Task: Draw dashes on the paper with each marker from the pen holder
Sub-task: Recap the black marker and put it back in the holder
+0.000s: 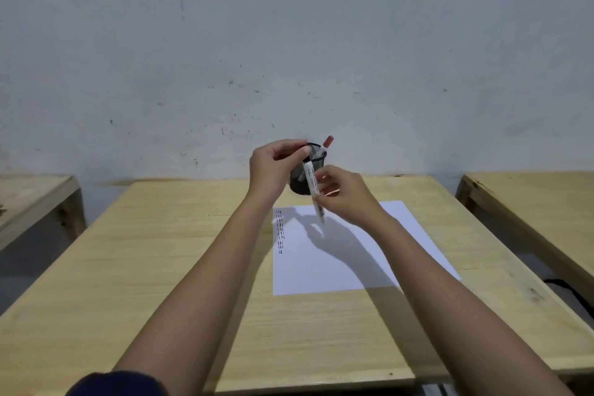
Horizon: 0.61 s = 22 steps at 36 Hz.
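A black mesh pen holder (300,182) stands at the far edge of the wooden desk, with a red-capped marker (326,144) leaning out of it. My right hand (345,196) grips a white marker (313,191), held almost upright with its tip down over the white paper (337,260). My left hand (274,167) pinches the marker's upper end, where a dark cap seems to sit. Two columns of short dashes (280,231), one dark and one red, run down the paper's left edge.
The wooden desk (160,267) ends against a grey-white wall. Another wooden table (540,202) stands to the right and one more (29,199) to the left. A dark cable (569,292) lies on the floor at the right.
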Tool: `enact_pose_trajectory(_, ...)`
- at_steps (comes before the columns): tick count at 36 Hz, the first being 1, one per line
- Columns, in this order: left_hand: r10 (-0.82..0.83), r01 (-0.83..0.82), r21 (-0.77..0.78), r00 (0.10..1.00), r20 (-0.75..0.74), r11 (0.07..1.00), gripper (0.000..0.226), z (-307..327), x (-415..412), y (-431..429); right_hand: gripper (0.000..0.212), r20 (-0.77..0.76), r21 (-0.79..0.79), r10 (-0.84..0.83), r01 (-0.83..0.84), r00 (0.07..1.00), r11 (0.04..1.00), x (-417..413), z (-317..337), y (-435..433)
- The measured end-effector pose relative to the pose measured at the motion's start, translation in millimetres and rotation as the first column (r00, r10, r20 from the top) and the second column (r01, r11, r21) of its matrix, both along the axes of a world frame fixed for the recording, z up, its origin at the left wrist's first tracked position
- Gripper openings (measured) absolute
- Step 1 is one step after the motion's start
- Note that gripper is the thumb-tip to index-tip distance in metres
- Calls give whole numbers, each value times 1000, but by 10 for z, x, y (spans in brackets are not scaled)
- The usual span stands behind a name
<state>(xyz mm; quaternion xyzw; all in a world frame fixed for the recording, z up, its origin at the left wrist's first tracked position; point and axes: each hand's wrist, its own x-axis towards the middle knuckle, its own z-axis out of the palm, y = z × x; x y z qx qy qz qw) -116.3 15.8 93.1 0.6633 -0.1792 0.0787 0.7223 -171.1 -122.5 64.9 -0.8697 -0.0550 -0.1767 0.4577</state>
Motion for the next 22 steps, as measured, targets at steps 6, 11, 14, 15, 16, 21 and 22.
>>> enact_pose_trajectory(6,4,-14,97,995,101,995,19,144,108,-173,17,52,89,-84,79,995,993,205,12,0)
enact_pose_trajectory(11,143,-163,155,981,132,974,28,-32,308,-138,15,137,165,-212,189,968,968,436,152,-187)
enact_pose_trajectory(14,169,-183,263,983,76,947,26,-307,474,-94,15,191,241,-279,230,941,943,608,262,-321)
enact_pose_trajectory(15,167,-171,310,985,39,935,36,-408,545,-91,16,203,259,-298,242,933,935,673,290,-358)
enact_pose_trajectory(16,158,-146,351,987,-7,925,48,-502,617,-92,18,212,268,-312,252,926,930,734,310,-388)
enact_pose_trajectory(21,91,-28,501,991,-102,865,79,-755,901,-159,18,207,249,-324,271,923,930,1021,290,-465)
enact_pose_trajectory(22,80,-14,515,991,-106,857,83,-770,945,-178,15,193,238,-316,268,929,933,1071,272,-464)
